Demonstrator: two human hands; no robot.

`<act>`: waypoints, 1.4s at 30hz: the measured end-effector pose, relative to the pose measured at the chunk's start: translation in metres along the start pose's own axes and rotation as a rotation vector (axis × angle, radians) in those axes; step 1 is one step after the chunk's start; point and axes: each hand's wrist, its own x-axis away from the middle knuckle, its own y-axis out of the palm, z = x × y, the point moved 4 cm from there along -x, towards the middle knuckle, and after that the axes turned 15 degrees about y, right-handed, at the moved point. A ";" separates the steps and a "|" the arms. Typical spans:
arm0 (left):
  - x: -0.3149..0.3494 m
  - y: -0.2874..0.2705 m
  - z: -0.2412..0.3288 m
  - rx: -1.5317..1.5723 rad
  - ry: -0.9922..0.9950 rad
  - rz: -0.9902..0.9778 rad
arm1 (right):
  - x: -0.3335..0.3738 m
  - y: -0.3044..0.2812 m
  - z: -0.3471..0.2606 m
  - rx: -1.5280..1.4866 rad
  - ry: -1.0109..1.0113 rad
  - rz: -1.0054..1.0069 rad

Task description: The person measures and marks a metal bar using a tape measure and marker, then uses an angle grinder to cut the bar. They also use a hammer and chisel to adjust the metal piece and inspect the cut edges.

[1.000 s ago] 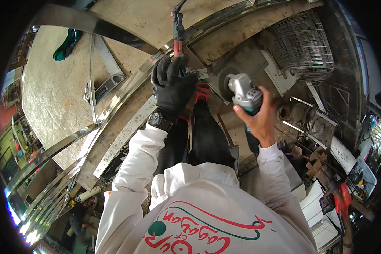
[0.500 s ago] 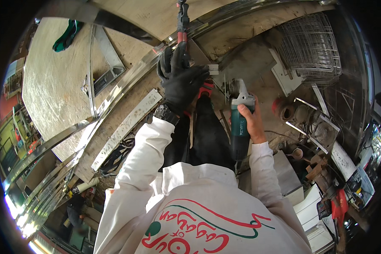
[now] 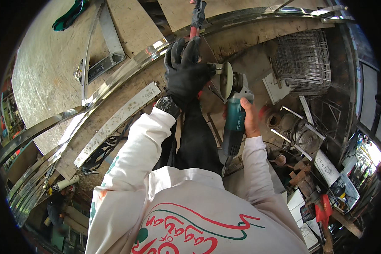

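My right hand (image 3: pixel 251 117) is bare and wrapped around the body of a teal and black angle grinder (image 3: pixel 236 120). The grinder's round disc (image 3: pixel 227 80) faces left, right beside the end of a small metal piece (image 3: pixel 218 67); whether they touch I cannot tell. My left hand (image 3: pixel 185 73), in a black glove, is closed at that metal piece, its thumb along it. Most of what the fingers grip is hidden under the glove. Just beyond the fingertips is a clamp-like tool (image 3: pixel 194 29) with a red handle and dark jaw.
A long curved metal frame (image 3: pixel 133 67) crosses ahead of me. A flat speckled bar (image 3: pixel 118 122) lies left of my legs. A square (image 3: pixel 101 67) and green-rimmed goggles (image 3: pixel 70 16) rest on the board. Wire racks (image 3: pixel 302 59), a fan-like part (image 3: pixel 308 140) and scrap are at right.
The grinder has turned and come closer to my left hand, so its disc shows more of its face, beside the metal piece. My whole view has shifted slightly. Both grips stay the same.
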 end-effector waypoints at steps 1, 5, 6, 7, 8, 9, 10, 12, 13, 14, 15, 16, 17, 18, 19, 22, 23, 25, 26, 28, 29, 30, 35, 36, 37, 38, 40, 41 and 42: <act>-0.001 -0.002 0.001 -0.022 0.012 -0.011 | -0.002 0.001 0.000 -0.004 -0.001 0.001; -0.001 -0.002 0.001 -0.019 0.002 -0.010 | -0.005 -0.001 -0.006 0.196 -0.045 0.127; -0.001 -0.003 0.001 -0.009 -0.009 -0.017 | -0.007 -0.004 -0.004 0.216 -0.054 0.129; -0.001 -0.002 0.002 0.004 -0.019 -0.024 | -0.008 -0.007 -0.002 0.238 -0.063 0.136; -0.001 -0.001 0.001 0.007 -0.012 -0.008 | -0.010 -0.010 0.001 0.231 -0.063 0.127; 0.000 0.000 0.001 0.011 -0.005 0.008 | -0.011 -0.013 0.005 0.224 -0.062 0.119; 0.001 0.000 0.000 0.013 0.002 0.020 | -0.012 -0.014 0.006 0.214 -0.061 0.109; 0.001 0.002 -0.001 0.013 0.001 0.018 | -0.013 -0.013 0.009 0.202 -0.053 0.045; 0.001 0.001 -0.001 0.013 0.001 0.016 | -0.013 -0.011 0.010 0.195 -0.050 0.013; 0.001 0.001 -0.001 0.012 0.000 0.016 | -0.015 -0.014 0.012 0.128 -0.042 -0.009; 0.001 0.000 -0.001 0.012 -0.001 0.016 | -0.018 -0.018 0.017 0.061 -0.034 -0.031; 0.001 0.000 -0.001 0.009 -0.001 0.015 | -0.020 -0.017 0.018 -0.008 -0.026 -0.056; 0.001 0.000 -0.001 0.015 0.003 0.020 | -0.021 -0.018 0.019 -0.011 -0.020 -0.060; 0.001 -0.001 -0.001 0.021 0.008 0.025 | -0.021 -0.018 0.020 -0.013 -0.014 -0.065; 0.001 -0.002 -0.001 0.027 0.013 0.029 | -0.020 -0.016 0.020 -0.017 -0.008 -0.069; 0.002 0.000 -0.003 0.055 0.016 0.024 | -0.021 -0.013 0.026 -0.063 -0.048 -0.097; 0.003 0.002 -0.003 0.050 0.020 0.031 | -0.022 -0.014 0.028 -0.077 -0.055 -0.105; 0.003 0.003 -0.002 0.042 0.031 0.040 | -0.018 -0.013 0.030 -0.078 -0.049 -0.091; 0.004 0.004 -0.003 0.053 0.025 0.035 | -0.016 -0.012 0.031 -0.062 -0.049 -0.072; 0.001 0.004 -0.004 0.079 0.017 0.029 | -0.004 -0.012 0.029 0.021 -0.067 0.031; -0.001 0.001 -0.003 0.040 0.017 0.005 | 0.002 -0.012 0.029 0.041 -0.100 0.093; -0.001 -0.003 0.001 0.000 0.017 -0.019 | 0.008 -0.011 0.030 0.062 -0.132 0.156; -0.001 0.002 -0.002 0.058 0.026 0.022 | 0.035 0.007 0.010 0.487 -0.422 0.539; 0.003 0.005 -0.005 0.062 0.024 0.017 | 0.037 0.013 0.007 0.501 -0.424 0.567; 0.002 0.005 -0.005 0.065 0.024 0.012 | 0.038 0.017 0.003 0.514 -0.428 0.594; 0.002 0.005 -0.004 0.067 0.023 0.008 | 0.039 0.020 0.000 0.528 -0.431 0.620; 0.000 0.003 -0.002 0.039 0.034 -0.015 | 0.039 0.025 -0.004 0.542 -0.459 0.620; -0.002 0.001 -0.002 0.023 0.039 -0.027 | 0.038 0.026 -0.006 0.554 -0.465 0.626; -0.002 0.001 -0.002 0.032 0.038 -0.027 | 0.038 0.028 -0.007 0.566 -0.471 0.632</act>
